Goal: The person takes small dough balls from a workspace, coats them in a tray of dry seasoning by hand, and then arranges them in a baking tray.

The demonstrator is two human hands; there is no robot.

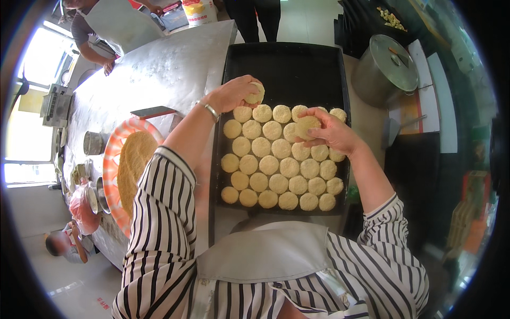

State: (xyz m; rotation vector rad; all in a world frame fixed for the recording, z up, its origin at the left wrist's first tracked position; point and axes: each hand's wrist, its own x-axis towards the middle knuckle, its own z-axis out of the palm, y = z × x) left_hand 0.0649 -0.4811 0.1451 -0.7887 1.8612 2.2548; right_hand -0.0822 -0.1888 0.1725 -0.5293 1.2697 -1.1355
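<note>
A black rectangular baking tray (285,71) lies in front of me, its near part covered by staggered rows of round, flat, pale dough cakes (280,148) with a crumbly coating. My left hand (235,93), with a metal bracelet at the wrist, holds one coated cake (254,93) over the tray's left side, just beyond the farthest row. Another coated cake (307,127) is between the fingers and thumb of my right hand (328,129), above the rows on the right. That hand hides parts of several cakes beneath it.
Left of the tray is a metal worktable (191,67) with an orange-and-white basin (113,147) of brown crumbs, a flat dark-topped object (153,112) and a metal cup (93,143). A large lidded pot (382,71) stands right. Other people are beyond the table and at lower left.
</note>
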